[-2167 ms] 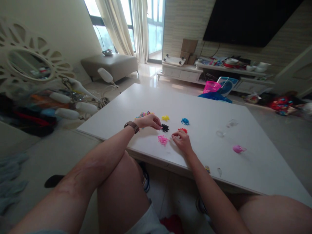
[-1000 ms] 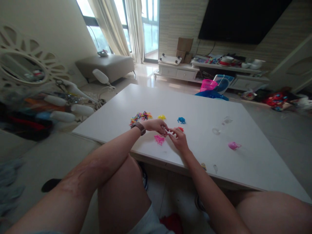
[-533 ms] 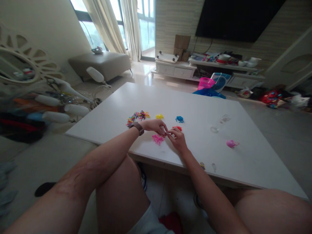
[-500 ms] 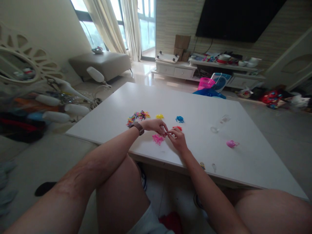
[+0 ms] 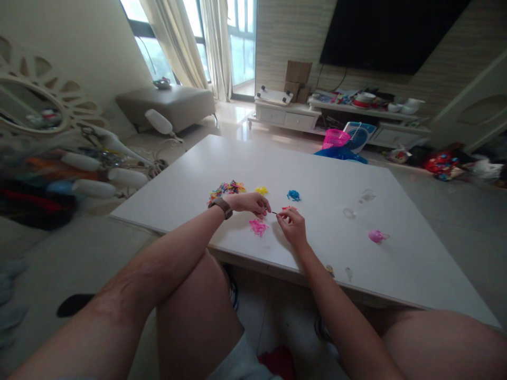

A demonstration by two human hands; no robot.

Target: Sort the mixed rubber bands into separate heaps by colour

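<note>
Right hand point(image 5: 292, 224) pinches one end of a small black piece point(image 5: 274, 213).

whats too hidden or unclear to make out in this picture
Head view: near part of the mixed-colour pile, behind the watch.
Head view: part of the red pile, behind the right hand.
Head view: what the dark strand is, too small.
Head view: tabletop behind the left hand, covered by it.
Head view: television top, cut off by upper edge.
</note>
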